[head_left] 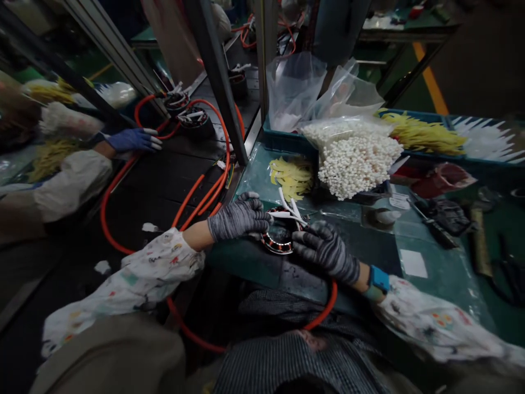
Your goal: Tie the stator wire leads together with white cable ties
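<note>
A ring-shaped motor stator [279,245], with copper-coloured windings showing inside its rim, lies on the green work surface in front of me. White sleeved leads [290,212] stick up from its far side. My left hand [240,218], in a grey striped glove, is closed on the stator's left edge, fingers bent at the leads. From the right, my right hand [328,251], gloved alike, grips the ring's right side with curled fingers. The fingertips partly hide the rim. Beyond the stator lies a pile of yellow strips [292,176].
A bag of white tubes [355,158] stands behind, beside a bin of yellow strips [426,133]. Tools including a hammer [479,241] lie right. At left, orange cables [225,137] and other stators [197,123] occupy a dark conveyor by a metal post [217,76]. A co-worker's blue-gloved hand [133,140] rests there.
</note>
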A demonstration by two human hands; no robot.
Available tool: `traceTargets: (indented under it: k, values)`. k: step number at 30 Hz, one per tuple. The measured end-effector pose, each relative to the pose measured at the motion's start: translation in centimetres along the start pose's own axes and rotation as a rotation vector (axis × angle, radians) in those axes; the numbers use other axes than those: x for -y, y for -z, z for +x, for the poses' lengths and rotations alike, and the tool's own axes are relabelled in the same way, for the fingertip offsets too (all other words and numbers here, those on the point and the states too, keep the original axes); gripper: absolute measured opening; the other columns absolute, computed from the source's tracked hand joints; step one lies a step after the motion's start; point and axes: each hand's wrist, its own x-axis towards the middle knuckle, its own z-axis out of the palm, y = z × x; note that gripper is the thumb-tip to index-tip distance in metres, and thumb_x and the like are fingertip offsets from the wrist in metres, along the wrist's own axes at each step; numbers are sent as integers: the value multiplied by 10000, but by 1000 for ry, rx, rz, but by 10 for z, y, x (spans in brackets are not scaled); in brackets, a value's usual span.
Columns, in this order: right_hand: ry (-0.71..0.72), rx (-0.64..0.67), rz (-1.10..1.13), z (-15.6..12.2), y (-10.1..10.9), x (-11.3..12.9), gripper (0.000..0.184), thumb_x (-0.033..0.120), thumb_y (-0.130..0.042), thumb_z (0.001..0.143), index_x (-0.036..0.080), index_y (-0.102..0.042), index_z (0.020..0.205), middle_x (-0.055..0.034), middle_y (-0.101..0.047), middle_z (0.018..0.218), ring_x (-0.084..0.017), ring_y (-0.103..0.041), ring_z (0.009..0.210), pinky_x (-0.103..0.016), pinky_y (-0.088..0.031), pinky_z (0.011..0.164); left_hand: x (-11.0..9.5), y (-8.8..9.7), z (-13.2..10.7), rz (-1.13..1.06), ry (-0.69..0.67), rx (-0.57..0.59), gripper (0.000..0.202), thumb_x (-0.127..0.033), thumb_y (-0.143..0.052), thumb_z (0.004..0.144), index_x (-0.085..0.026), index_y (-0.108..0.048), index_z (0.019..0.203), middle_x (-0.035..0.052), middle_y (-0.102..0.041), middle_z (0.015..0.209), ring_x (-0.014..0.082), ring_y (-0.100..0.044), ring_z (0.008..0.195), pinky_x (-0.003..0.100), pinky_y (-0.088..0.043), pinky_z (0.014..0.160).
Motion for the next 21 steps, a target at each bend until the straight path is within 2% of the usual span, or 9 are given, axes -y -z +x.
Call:
traceTargets:
  k: [2, 5, 7, 9, 11, 14, 16, 18, 21]
  values:
    - [-256, -189, 128, -19, -13, 18, 323, 185, -699, 1076, 427, -829, 1246, 5, -832, 1349, -273, -697, 1260, -497, -573, 1106, -8, 12, 1, -63, -11, 16, 157, -494, -746, 1019, -366, -829, 1057, -51, -854, 1215, 251, -684, 1171, 493, -319, 1278]
    - [-639, -445, 260, -41, -28, 46, 402, 238, -711, 1077, 399, -734, 1445, -50, -758, 1451, -276, -726, 1313, -521, -625, 1135, -27, 30, 14, -182, 85, 4, 379, -668, -735, 996, -323, -823, 1123, 16, -836, 1188, 304, -644, 1248, 564, -243, 1300]
    - [-813, -497, 326, -50, -30, 63, 491, 285, -657, 1112, 341, -605, 1598, -92, -753, 1460, -277, -765, 1276, -523, -661, 1105, -41, 34, 34, -204, 149, -32, 526, -706, -721, 1002, -315, -776, 1351, 53, -802, 1351, 336, -607, 1340, 587, -228, 1312]
    - [-926, -448, 417, -56, -25, 76, 495, 323, -613, 1136, 318, -570, 1630, -96, -779, 1461, -278, -787, 1285, -521, -671, 1120, -51, 30, 60, -174, 133, -29, 698, -719, -751, 984, -280, -685, 1523, 102, -738, 1503, 382, -568, 1425, 625, -236, 1325]
    - [-964, -414, 454, -59, -15, 82, 441, 348, -625, 1129, 314, -641, 1568, -85, -798, 1468, -285, -794, 1315, -517, -662, 1159, -56, 20, 85, -153, 93, 58, 715, -697, -796, 961, -216, -711, 1482, 159, -756, 1437, 414, -603, 1395, 655, -315, 1299]
    - [-920, -402, 376, -60, 5, 80, 402, 355, -655, 1107, 294, -710, 1500, -86, -836, 1413, -289, -829, 1262, -486, -686, 1137, -56, 6, 109, -266, 119, 136, 490, -543, -824, 981, -179, -777, 1306, 143, -809, 1155, 368, -725, 1183, 598, -490, 1188]
    - [-900, -387, 356, -58, 13, 74, 379, 369, -647, 1108, 284, -734, 1468, -85, -857, 1363, -284, -848, 1215, -465, -707, 1097, -53, 2, 112, -499, 155, 55, 438, -404, -844, 952, -182, -744, 1317, 114, -807, 1148, 314, -756, 1110, 511, -573, 1102]
    - [-896, -375, 372, -54, 13, 66, 360, 383, -620, 1114, 273, -750, 1432, -90, -864, 1340, -285, -851, 1201, -466, -712, 1082, -50, -1, 108, -784, 216, -91, 422, -295, -809, 929, -189, -692, 1320, 101, -794, 1206, 261, -760, 1093, 425, -618, 1017]
    - [-924, -359, 435, -47, 2, 52, 323, 416, -614, 1101, 262, -781, 1330, -102, -880, 1269, -299, -858, 1142, -489, -718, 1039, -53, -3, 102, -1047, 357, -264, 258, -300, -768, 948, -206, -640, 1151, 73, -768, 1118, 197, -741, 983, 345, -629, 885]
